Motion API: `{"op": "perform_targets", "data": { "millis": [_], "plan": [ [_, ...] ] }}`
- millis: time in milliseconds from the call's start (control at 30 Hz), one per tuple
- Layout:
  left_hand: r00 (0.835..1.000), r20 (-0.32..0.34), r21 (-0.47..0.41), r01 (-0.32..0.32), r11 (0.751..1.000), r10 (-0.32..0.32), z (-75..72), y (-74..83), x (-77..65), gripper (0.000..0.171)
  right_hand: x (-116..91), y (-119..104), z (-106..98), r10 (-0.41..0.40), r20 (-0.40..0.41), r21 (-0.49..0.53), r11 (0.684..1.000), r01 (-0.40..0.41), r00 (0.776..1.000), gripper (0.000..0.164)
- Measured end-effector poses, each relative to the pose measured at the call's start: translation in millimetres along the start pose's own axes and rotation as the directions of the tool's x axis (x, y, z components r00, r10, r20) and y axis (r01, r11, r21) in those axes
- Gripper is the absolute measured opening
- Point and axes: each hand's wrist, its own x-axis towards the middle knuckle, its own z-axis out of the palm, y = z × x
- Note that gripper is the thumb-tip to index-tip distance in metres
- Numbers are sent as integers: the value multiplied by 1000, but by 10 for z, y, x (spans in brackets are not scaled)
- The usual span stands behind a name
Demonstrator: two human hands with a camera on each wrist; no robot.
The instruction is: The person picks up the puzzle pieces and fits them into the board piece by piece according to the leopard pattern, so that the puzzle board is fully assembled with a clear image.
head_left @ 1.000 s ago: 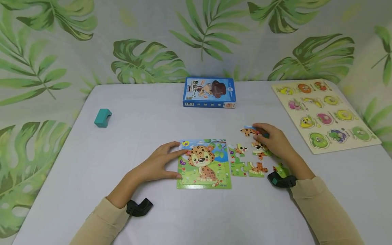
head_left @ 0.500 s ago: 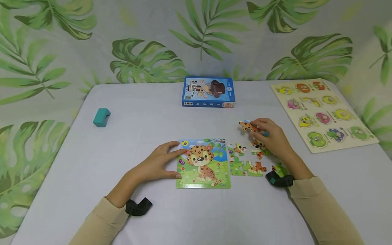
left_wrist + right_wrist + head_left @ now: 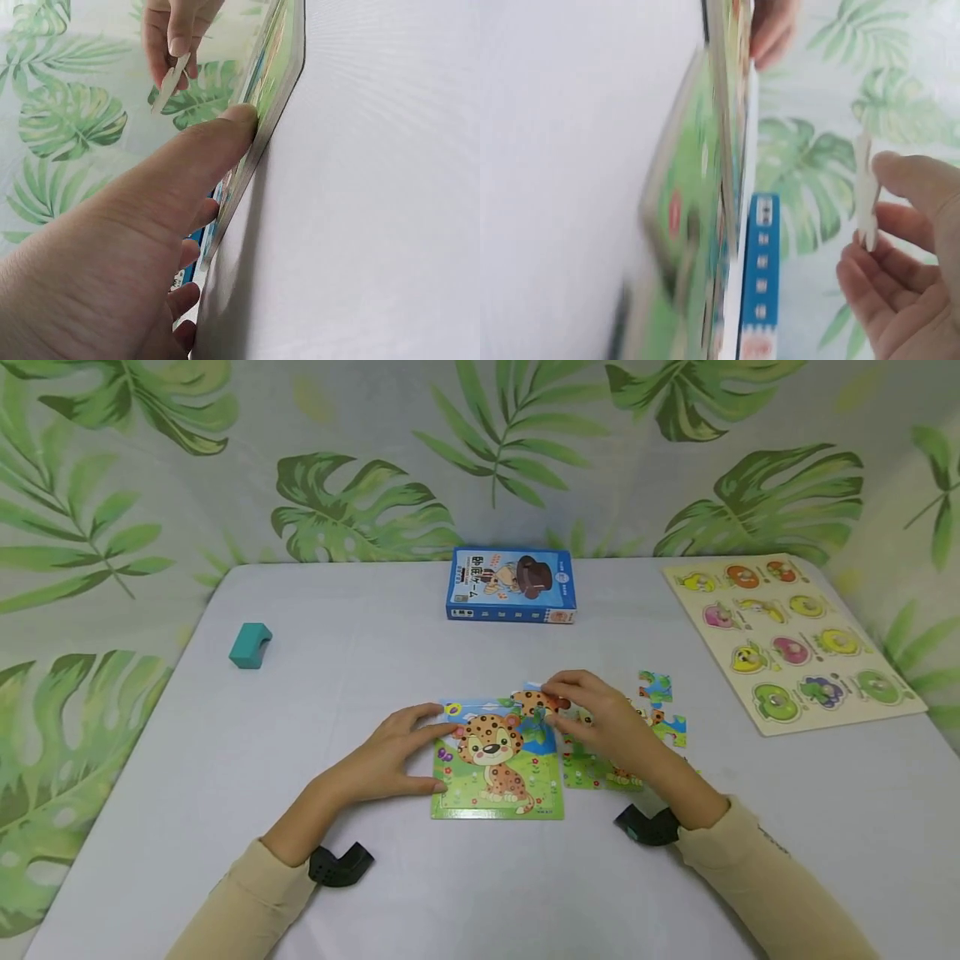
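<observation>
Pinched in right hand [image 3: 611,720], between thumb and fingers: puzzle piece [image 3: 529,702], gripped at its three o'clock end, raised above picture board [image 3: 465,802] at one o'clock. On left hand [image 3: 378,760]: fingers apart, resting at picture board's nine o'clock edge. Could twist or slip, from such one-ended pinch. Could land askew if released from height. Could skid picture board toward seven o'clock if pressed hard, given light-looking hold. Could scatter loose pieces [image 3: 583,772] at three o'clock if brought back low.
</observation>
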Motion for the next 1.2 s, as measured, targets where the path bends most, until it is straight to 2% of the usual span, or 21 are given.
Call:
{"op": "perform_targets", "data": {
  "millis": [133,300,500,733,900,1033,1200],
  "plan": [
    [999,-28,30,-43,999,44,25,6,30,66,54,-83,158,66,74,21,997,-68,995,36],
    [998,-27,79,-49,996,52,36,33,71,62,102,-89,355,141,163,-14,990,-141,977,37],
    [998,-43,136,-43,990,49,46,46,124,62,157,-58,495,138,189,-66,990,-127,972,34],
    [997,-42,175,-58,983,66,88,60,190,63,187,-73,542,106,209,-132,988,-80,972,34],
    [998,-43,205,-32,978,42,86,77,218,61,198,-69,551,90,207,-136,989,-62,974,33],
    [999,-31,198,-21,980,28,77,89,217,63,201,-53,527,138,227,-119,986,-113,964,36],
    [1000,-15,176,-18,984,21,84,91,206,77,190,-13,467,222,300,-93,975,-203,928,45]
  ]
}}
